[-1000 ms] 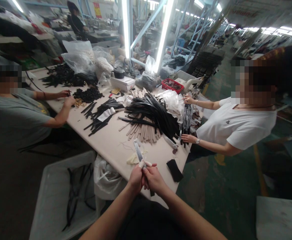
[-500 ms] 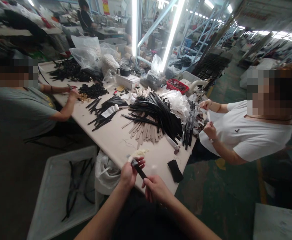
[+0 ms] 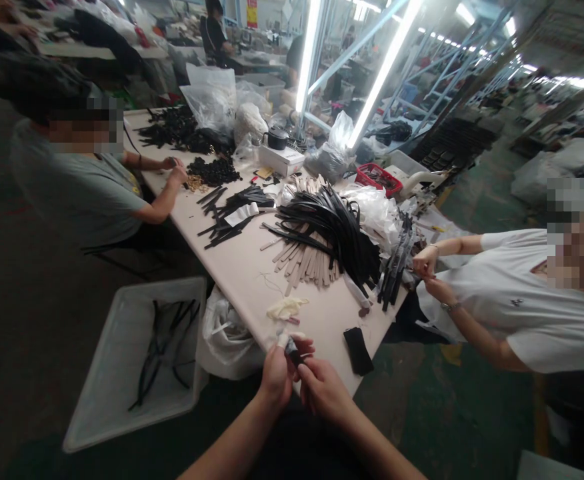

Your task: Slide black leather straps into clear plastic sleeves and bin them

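Note:
Near the table's front edge, my left hand point(image 3: 277, 373) is closed around a short black strap point(image 3: 294, 352); its thumb wears a whitish cover. My right hand point(image 3: 326, 390) pinches the strap's near end, close against the left hand. Fingers hide most of the strap, and its upper end looks greyish. Just beyond the hands lies a crumpled pale-yellow cloth or glove point(image 3: 286, 308). A flat black rectangular piece point(image 3: 358, 351) rests to the right. Farther up the table is a large heap of long black straps point(image 3: 335, 227), over beige strips point(image 3: 305, 263).
A white bin point(image 3: 122, 360) with a few black straps stands at the lower left, beside a white sack point(image 3: 227, 337). One co-worker point(image 3: 92, 180) sits left, another point(image 3: 512, 287) right, both with hands at the table point(image 3: 232, 287). A red basket point(image 3: 379, 179) sits at the back.
My hands have come closer together, and less of the strap shows between them. The pale cloth now lies apart from my left hand. The right co-worker's hands have come together. The whole view has shifted.

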`<state>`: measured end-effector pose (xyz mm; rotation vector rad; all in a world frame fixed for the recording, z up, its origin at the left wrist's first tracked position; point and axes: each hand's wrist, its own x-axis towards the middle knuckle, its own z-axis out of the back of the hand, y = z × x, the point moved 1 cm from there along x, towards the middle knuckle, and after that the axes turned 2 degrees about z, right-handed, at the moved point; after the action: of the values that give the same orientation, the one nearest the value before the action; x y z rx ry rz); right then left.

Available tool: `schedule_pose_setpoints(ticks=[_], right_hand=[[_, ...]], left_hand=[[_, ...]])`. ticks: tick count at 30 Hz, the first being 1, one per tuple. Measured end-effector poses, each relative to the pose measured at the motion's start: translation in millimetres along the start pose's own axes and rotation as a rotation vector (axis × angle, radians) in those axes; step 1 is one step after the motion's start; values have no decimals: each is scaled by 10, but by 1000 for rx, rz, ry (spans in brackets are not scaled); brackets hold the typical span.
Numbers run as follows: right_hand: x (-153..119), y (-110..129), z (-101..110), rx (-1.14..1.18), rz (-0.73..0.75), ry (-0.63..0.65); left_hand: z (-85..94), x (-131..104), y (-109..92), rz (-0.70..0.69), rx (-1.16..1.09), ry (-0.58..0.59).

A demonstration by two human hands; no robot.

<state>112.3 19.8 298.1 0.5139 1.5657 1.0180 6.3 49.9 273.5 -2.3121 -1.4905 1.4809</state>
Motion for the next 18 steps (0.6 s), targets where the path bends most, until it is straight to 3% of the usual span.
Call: schedule_pose_setpoints(ticks=[3, 8, 14, 18], right_hand=[[-60, 70, -27, -25, 57, -78], [-189, 364, 52, 46, 115, -92], [-225, 452, 177, 6, 49, -17], [-42, 353, 198, -20, 102, -161]], left_hand=[[-78, -218, 56, 2, -22, -10], [-316, -508, -36, 2, 35, 98], [-448, -359, -228, -158, -4, 120], [-414, -194, -113, -18, 113, 110]])
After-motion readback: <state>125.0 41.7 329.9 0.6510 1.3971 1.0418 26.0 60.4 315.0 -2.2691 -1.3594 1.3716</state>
